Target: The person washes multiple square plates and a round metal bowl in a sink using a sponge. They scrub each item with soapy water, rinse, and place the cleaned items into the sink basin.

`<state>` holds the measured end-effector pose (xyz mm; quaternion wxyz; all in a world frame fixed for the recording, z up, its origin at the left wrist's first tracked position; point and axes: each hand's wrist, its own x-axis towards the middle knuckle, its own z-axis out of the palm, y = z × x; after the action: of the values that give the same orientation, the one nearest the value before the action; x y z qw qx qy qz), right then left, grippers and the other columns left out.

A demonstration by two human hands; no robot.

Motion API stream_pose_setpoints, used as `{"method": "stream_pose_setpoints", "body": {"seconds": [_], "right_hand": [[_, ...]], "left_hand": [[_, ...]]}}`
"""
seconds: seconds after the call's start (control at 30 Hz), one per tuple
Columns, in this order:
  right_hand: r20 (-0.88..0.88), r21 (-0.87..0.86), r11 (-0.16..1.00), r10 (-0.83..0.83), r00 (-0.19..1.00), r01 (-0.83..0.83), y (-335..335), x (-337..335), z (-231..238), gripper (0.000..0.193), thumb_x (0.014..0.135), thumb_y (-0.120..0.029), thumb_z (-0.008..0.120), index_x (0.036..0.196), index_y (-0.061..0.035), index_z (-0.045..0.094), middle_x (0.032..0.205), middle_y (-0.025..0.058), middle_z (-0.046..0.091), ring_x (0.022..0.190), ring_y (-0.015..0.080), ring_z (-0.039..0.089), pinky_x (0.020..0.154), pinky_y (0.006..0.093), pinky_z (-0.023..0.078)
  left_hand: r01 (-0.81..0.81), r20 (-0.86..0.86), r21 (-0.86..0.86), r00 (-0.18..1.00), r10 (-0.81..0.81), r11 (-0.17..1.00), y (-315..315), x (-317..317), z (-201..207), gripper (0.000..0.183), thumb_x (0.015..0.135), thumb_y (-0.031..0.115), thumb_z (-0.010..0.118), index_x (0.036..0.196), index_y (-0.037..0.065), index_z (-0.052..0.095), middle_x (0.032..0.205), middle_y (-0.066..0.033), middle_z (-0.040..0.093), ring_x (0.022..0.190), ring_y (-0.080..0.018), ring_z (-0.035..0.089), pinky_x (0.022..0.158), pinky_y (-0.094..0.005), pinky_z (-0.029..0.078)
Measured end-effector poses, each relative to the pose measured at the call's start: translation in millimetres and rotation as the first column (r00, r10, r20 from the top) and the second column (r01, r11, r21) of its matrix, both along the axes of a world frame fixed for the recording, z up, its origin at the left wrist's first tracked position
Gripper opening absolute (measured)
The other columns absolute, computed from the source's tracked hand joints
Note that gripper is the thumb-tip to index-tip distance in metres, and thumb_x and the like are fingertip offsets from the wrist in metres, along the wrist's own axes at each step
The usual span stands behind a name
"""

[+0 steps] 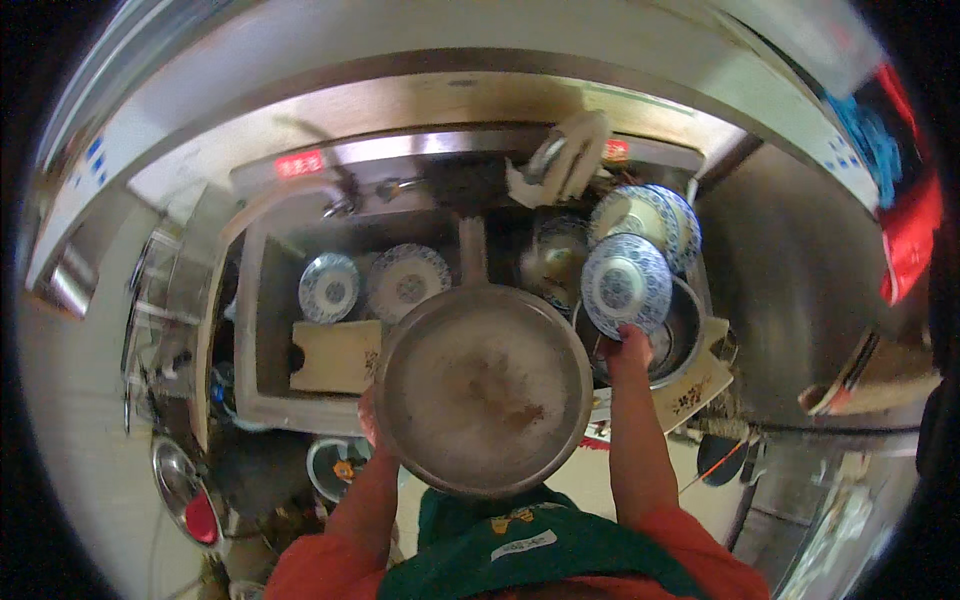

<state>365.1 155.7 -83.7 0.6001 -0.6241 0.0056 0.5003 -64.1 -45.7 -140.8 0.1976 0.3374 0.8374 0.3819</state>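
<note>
Seemingly midway: the soiled pan (484, 390) sits at picture centre, left hand (368, 415) at its nine o'clock rim, fingers hidden. The right hand (630, 345) grips a blue-patterned plate (626, 284) at two o'clock; more plates (372, 284) wait in the sink (262, 330).

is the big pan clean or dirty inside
Dirty: the pan in the left hand shows brown residue and a cloudy film across its bottom.
</note>
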Motion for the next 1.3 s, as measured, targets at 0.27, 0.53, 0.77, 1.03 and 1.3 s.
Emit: {"method": "stream_pose_setpoints", "body": {"seconds": [0.27,0.53,0.77,1.03,1.3], "right_hand": [[-0.227,0.273,0.931,0.309,0.923,-0.245,-84,-51,115,0.055,0.074,-0.001,0.058,0.128,-0.0054,0.049,0.108,0.0158,0.062,0.074,0.0360,0.068,0.060,0.0488,0.062],[0.295,0.006,0.624,0.745,0.598,-0.781,-119,-99,114,0.064,0.076,0.003,0.053,0.139,-0.0051,0.045,0.111,0.0167,0.066,0.085,0.0344,0.070,0.065,0.0469,0.060],[0.741,-0.618,0.449,0.608,-0.286,-0.645,-128,-118,146,0.075,0.080,-0.004,0.057,0.151,-0.0110,0.035,0.110,0.0297,0.067,0.098,0.0483,0.065,0.084,0.0546,0.051],[0.741,-0.588,0.481,0.642,-0.195,-0.650,-131,-137,111,0.078,0.077,-0.003,0.058,0.151,-0.0085,0.035,0.120,0.0268,0.065,0.099,0.0424,0.067,0.086,0.0492,0.053],[0.408,-0.392,0.573,0.810,0.422,-0.720,-144,-148,68,0.073,0.079,-0.011,0.059,0.148,-0.0063,0.036,0.127,0.0214,0.061,0.114,0.0367,0.061,0.097,0.0447,0.049]], "left_hand": [[0.043,0.122,-0.239,0.992,-0.014,0.970,14,-9,27,0.043,0.094,0.042,0.053,0.102,0.004,0.070,0.098,-0.0202,0.070,0.097,-0.0405,0.068,0.080,-0.0487,0.053],[0.006,0.336,-0.242,0.939,0.078,0.970,14,-8,27,0.048,0.095,0.044,0.049,0.115,0.004,0.067,0.116,-0.0212,0.067,0.111,-0.0401,0.063,0.092,-0.0508,0.049],[0.098,0.390,-0.316,0.920,0.036,0.944,13,-24,35,0.038,0.094,0.032,0.053,0.120,0.007,0.064,0.126,-0.0179,0.061,0.115,-0.0362,0.060,0.098,-0.0474,0.047],[0.387,-0.114,0.366,0.921,-0.372,0.846,16,7,123,0.031,0.090,0.022,0.063,0.116,0.004,0.061,0.113,-0.0164,0.063,0.106,-0.0343,0.062,0.089,-0.0456,0.051],[0.670,-0.228,-0.430,0.568,-0.791,0.605,46,71,91,0.054,0.085,0.027,0.070,0.130,0.005,0.051,0.114,-0.0168,0.066,0.111,-0.0395,0.063,0.091,-0.0501,0.053]]}}
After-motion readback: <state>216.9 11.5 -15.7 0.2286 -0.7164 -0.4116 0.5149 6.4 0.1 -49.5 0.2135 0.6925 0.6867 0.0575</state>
